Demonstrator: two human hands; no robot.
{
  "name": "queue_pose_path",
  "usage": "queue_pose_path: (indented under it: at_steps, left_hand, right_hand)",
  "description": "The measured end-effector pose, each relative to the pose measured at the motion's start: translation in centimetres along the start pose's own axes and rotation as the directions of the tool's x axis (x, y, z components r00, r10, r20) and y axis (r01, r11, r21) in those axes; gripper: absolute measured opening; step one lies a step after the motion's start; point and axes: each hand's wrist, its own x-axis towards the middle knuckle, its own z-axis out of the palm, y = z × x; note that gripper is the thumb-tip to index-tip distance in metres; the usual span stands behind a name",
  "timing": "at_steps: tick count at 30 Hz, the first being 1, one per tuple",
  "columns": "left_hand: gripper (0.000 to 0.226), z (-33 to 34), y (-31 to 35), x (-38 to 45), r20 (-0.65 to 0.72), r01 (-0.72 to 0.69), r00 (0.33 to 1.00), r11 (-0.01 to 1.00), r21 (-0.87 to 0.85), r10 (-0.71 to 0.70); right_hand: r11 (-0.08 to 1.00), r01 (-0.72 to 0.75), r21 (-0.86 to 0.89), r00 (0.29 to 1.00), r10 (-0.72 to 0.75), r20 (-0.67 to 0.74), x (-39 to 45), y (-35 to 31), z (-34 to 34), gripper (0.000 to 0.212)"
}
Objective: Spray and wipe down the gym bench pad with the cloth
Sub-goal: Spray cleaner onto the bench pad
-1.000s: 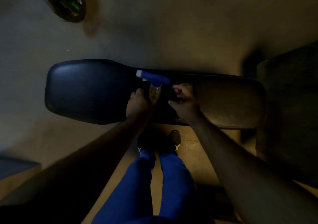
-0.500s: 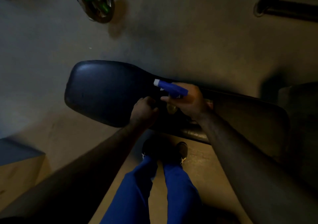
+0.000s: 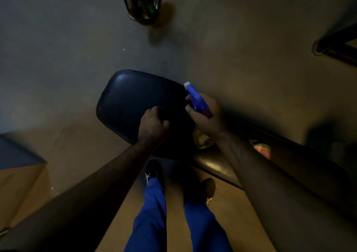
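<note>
The dark padded gym bench (image 3: 135,101) runs from the centre down to the right. My right hand (image 3: 207,116) grips a spray bottle by its blue trigger head (image 3: 196,99), with the white nozzle aimed up-left over the pad. The bottle's pale yellowish body (image 3: 202,140) shows under my wrist. My left hand (image 3: 153,127) hovers over the pad's near edge with its fingers curled into a fist; in the dim light I see nothing in it. A pinkish cloth (image 3: 261,149) lies on the bench behind my right forearm.
A weight plate with green marks (image 3: 144,2) stands on the grey floor beyond the bench. A dark metal frame leg (image 3: 336,46) crosses the right edge. My feet and blue trousers (image 3: 152,209) stand on the tan floor in front of the bench. A blue-grey block (image 3: 17,153) sits at left.
The bottle passed from my left hand to my right, which lifted it and turned the nozzle up-left. My left hand let go and curled into a fist. The view shifted left.
</note>
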Motion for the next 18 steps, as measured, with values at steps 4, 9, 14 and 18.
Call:
queue_pose_path:
  at_steps: [4,9,14,18]
  left_hand:
    - [0.053,-3.2,-4.2,4.2,-0.051,-0.01,0.999,1.0,0.01,0.011]
    - [0.063,-5.5,-10.3,9.7,-0.09,-0.094,0.99,0.977,0.192,0.112]
    - [0.067,-4.8,-14.7,14.7,-0.113,-0.106,0.983,0.952,0.287,0.144]
    - [0.07,-2.9,-16.7,15.2,-0.12,-0.132,0.977,0.94,0.315,0.178]
  right_hand:
    - [0.982,0.052,-0.183,0.999,-0.05,0.014,3.3,-2.1,4.5,0.033]
    - [0.963,0.016,-0.271,1.0,-0.012,0.014,8.0,-4.7,10.8,0.043]
    - [0.934,-0.01,-0.356,0.992,0.054,0.115,11.4,-4.9,16.4,0.026]
    - [0.909,-0.06,-0.413,0.981,0.131,0.145,13.9,-5.1,19.1,0.022]
